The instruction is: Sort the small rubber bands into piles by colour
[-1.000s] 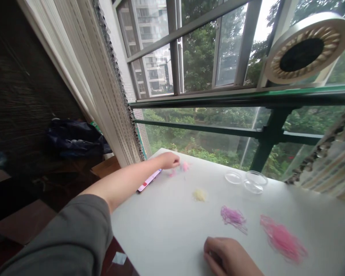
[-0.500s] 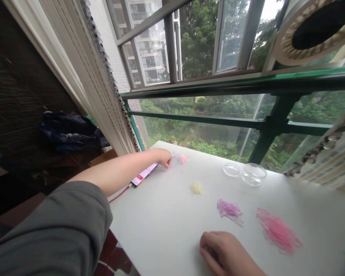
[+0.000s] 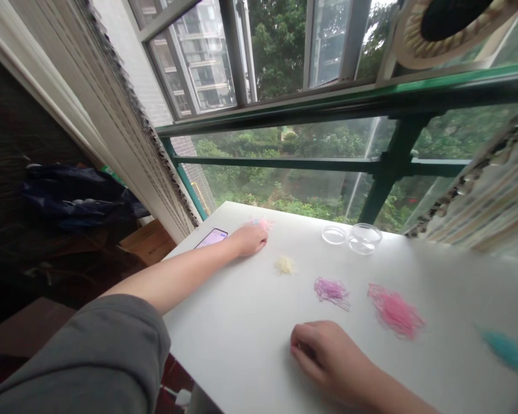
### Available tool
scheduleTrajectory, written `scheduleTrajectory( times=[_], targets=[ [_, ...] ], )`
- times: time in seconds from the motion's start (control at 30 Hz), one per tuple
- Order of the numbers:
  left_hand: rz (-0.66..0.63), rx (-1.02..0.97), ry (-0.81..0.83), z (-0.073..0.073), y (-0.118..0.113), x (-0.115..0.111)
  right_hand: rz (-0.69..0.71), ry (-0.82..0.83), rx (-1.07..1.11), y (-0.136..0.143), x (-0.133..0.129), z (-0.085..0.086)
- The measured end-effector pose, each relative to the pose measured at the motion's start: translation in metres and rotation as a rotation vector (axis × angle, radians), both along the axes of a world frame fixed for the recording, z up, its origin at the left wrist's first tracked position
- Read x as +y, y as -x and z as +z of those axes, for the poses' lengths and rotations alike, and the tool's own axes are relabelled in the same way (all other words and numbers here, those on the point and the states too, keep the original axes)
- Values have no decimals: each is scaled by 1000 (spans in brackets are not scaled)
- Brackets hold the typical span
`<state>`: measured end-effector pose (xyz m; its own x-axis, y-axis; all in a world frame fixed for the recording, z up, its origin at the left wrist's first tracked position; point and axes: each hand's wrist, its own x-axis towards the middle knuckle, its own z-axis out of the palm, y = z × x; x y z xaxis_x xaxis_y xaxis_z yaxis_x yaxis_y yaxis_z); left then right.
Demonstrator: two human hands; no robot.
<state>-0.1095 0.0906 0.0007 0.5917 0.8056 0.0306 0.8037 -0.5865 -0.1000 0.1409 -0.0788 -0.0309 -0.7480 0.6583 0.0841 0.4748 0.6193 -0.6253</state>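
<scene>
At the table's far left, my left hand [image 3: 251, 240] is closed with its fingertips curled under; whatever it holds, if anything, is hidden. Just behind it lies a mixed pile of pink and bluish thin strands [image 3: 264, 223], partly covered by the hand. My right hand [image 3: 330, 359] rests at the near edge, fingers curled and pinched, with its contents too hidden to make out. Between the hands sit a small pale yellow pile [image 3: 285, 265] and a bundle of purple strands [image 3: 331, 292]. Right of these is a larger bundle of pink strands [image 3: 396, 312].
Clear round dishes [image 3: 366, 238] and a clear ring-shaped lid or dish [image 3: 334, 234] stand at the back. A phone [image 3: 212, 237] lies left of my left hand. Blurred teal strands [image 3: 507, 349] lie at the right. Behind the white table [image 3: 242, 322] runs a green railing [image 3: 276, 163].
My left hand has moved away from the mixed pile, a little toward me and to the right. The view has shifted right, bringing more of the teal strands in. My right hand stays curled.
</scene>
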Motion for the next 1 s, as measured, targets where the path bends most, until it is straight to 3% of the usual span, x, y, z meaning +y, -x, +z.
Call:
scheduleTrajectory(
  times=[0.1,0.2,0.33,0.43,0.57,0.67,0.8,1.0],
  targets=[
    [57,-145,-15,-1,-4,-11,7,-2,28,0,1,0],
    [129,-419,77,2,-25,-31,-26,44,69,0,3,3],
    [-20,-756,243,3,-67,-73,-130,178,107,-11,2,13],
    [-133,-889,249,-3,-88,-102,-198,270,126,-24,-3,15],
    [-285,-903,266,-14,-93,-117,-356,329,309,-32,-9,3],
    [-321,-892,314,-17,-90,-117,-463,287,463,-31,-9,-7],
    [-332,-877,358,-16,-88,-117,-499,304,543,-28,-6,-10],
    [-428,-810,400,-18,-89,-120,-467,317,462,-35,-10,-4]
  ],
)
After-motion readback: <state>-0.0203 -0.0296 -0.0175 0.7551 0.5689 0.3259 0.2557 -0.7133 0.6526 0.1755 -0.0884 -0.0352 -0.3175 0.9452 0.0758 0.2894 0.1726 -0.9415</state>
